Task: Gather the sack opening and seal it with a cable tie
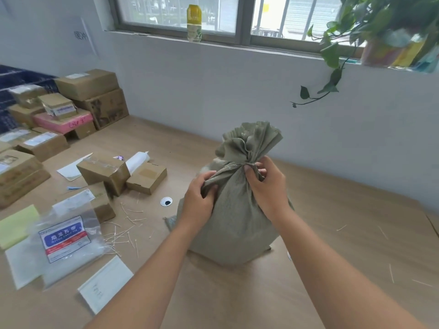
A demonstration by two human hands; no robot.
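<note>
A full grey-green sack (237, 217) stands upright on the wooden table (332, 233). Its opening is gathered into a tight neck (234, 166), and the frilled top (254, 138) fans out above it. My left hand (198, 198) pinches a fold of the fabric just below the neck on the left. My right hand (266, 184) grips the neck from the right, thumb and fingers pressed at the cinch. A thin band seems to circle the neck there, but it is too small to tell. A clear bag of cable ties (69, 243) lies at the left.
Cut-off tie ends (128, 224) are strewn on the table beside a round cable hole (166, 201). Several cardboard boxes (104, 172) and paper sheets (104, 281) crowd the left side. A wall runs behind the sack, and plant leaves (332, 74) hang at the upper right.
</note>
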